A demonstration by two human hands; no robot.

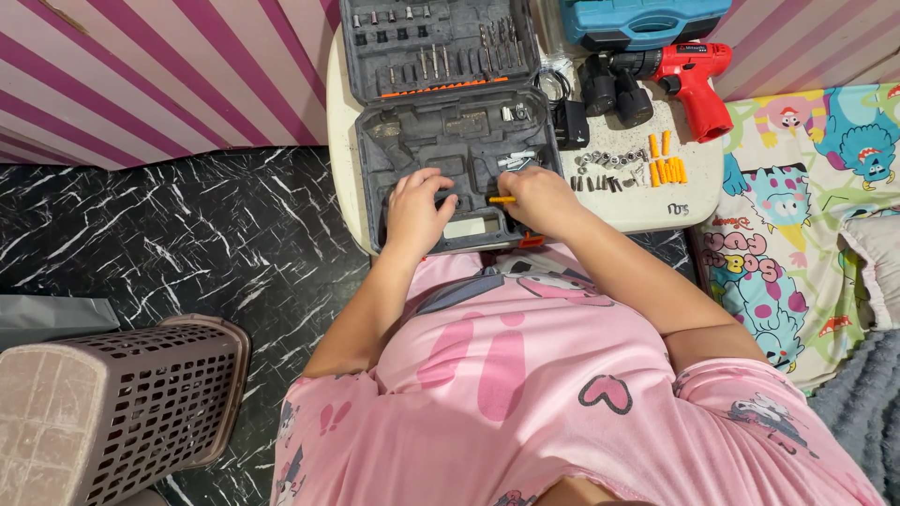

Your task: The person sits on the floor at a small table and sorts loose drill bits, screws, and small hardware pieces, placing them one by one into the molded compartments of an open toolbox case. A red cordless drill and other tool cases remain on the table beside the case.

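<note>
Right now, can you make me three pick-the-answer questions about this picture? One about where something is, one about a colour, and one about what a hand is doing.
1. Where is the drill?
A. inside the case
B. on the table, right of the case
C. on the floor

2. What colour is the plug in the right hand?
A. orange
B. green
C. white

3. How is the case?
A. shut
B. open
C. upside down

Answers:
1 B, the drill lies on the table beside the case.
2 A, the tip sticking out is orange.
3 B, its lid stands back and shows bits.
</note>
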